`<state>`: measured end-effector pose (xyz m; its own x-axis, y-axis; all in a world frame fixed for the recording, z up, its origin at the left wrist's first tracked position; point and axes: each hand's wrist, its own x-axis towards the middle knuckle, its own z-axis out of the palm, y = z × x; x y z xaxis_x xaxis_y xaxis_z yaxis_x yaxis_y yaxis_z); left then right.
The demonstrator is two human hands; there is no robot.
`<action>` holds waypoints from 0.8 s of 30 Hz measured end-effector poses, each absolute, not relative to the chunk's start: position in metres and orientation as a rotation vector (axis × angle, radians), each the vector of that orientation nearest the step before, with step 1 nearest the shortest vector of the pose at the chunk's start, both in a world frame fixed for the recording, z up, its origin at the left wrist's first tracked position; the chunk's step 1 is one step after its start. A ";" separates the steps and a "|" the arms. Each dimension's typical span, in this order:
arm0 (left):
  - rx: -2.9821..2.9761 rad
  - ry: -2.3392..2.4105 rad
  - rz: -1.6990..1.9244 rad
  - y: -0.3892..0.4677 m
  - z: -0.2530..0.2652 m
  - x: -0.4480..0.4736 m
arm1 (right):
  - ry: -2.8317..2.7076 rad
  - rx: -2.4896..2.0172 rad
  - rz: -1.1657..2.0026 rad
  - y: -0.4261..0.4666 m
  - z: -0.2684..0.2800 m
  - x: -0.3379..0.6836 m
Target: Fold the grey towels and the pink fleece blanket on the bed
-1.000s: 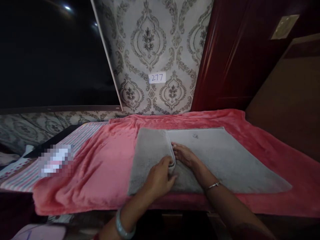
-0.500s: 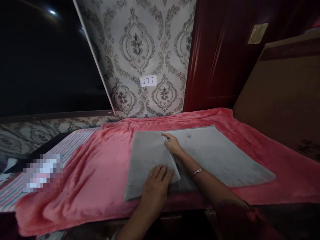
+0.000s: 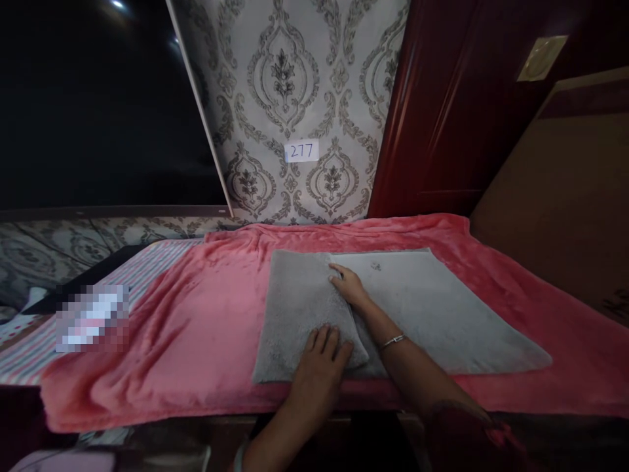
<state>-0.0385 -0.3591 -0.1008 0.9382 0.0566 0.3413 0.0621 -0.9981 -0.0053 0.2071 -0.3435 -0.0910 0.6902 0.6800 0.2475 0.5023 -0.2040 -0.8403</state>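
Note:
A grey plush cloth (image 3: 422,314) lies on a pink blanket (image 3: 211,328). Its left part is folded over toward the right as a flap (image 3: 304,295), whose free edge runs down the cloth's middle. My left hand (image 3: 324,360) rests flat on the flap's near corner with the fingers spread. Farther back, my right hand (image 3: 351,287) is at the flap's far right edge, index finger stretched out and touching it. Part of that edge is hidden under my right hand. A small dark mark (image 3: 376,266) shows on the cloth's paler, unfolded part.
Behind the blanket is a patterned wall with a paper label (image 3: 301,151) reading 277. A large dark screen (image 3: 108,118) stands at the left, and a brown cardboard box (image 3: 565,183) at the right. Striped fabric (image 3: 147,262) lies left of the blanket.
The flap's near right corner lies flatter now. My left hand still presses on it, and my right hand's fingers have loosened slightly at the edge. The whole view has shifted a little.

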 end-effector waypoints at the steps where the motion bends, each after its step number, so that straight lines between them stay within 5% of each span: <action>1: -3.092 -0.093 -0.529 -0.358 -0.098 -0.039 | -0.933 -1.879 0.218 -0.341 -0.088 0.210; 17: -3.120 -0.050 -0.495 -0.376 -0.104 -0.017 | -0.958 -2.032 0.072 -0.358 -0.089 0.225; 24: -3.465 0.162 -0.393 -0.372 -0.054 -0.045 | -0.966 -2.003 0.064 -0.362 -0.096 0.232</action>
